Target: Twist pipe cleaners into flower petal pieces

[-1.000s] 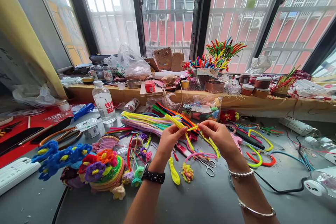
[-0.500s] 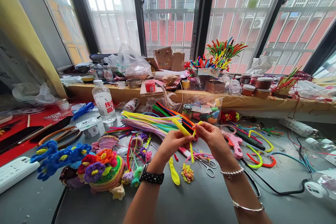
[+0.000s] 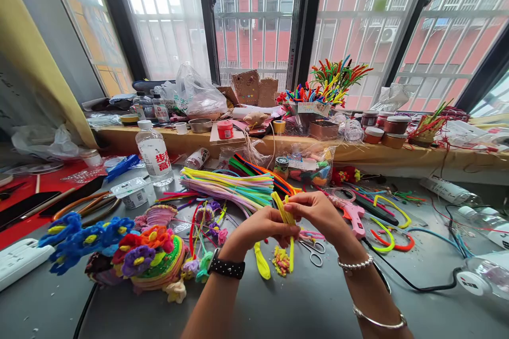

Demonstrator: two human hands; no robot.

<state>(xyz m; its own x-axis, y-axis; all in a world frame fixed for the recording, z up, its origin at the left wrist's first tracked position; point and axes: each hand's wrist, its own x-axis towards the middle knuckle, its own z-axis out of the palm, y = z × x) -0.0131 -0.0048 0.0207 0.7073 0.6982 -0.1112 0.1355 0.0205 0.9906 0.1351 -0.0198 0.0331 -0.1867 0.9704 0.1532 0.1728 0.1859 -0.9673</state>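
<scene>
Bent yellow pipe cleaners (image 3: pixel 287 212) are pinched between my two hands, with one end hanging straight down. My left hand (image 3: pixel 265 226), with a dark watch on the wrist, grips them from the left. The fingers of my right hand (image 3: pixel 314 208) close on them near the top, touching the left hand's fingers. Below lie a looped yellow pipe-cleaner piece (image 3: pixel 262 261) and a small heap of yellow and pink clippings (image 3: pixel 281 260). Silver scissors (image 3: pixel 314 252) rest just right of the clippings. Behind my hands spreads a bundle of pastel pipe cleaners (image 3: pixel 228 185).
Pipe-cleaner flowers (image 3: pixel 139 259) stand at left, near a water bottle (image 3: pixel 155 156) and a white power strip (image 3: pixel 22 259). A pink glue gun (image 3: pixel 353 214) with a black cord lies to the right. Paint jars (image 3: pixel 397 127) and supplies line the window ledge (image 3: pixel 178 140).
My right hand has come in against the left, and the yellow strand between them now stands closer to the folded bunch. Its hanging end reaches lower. The view has shifted slightly.
</scene>
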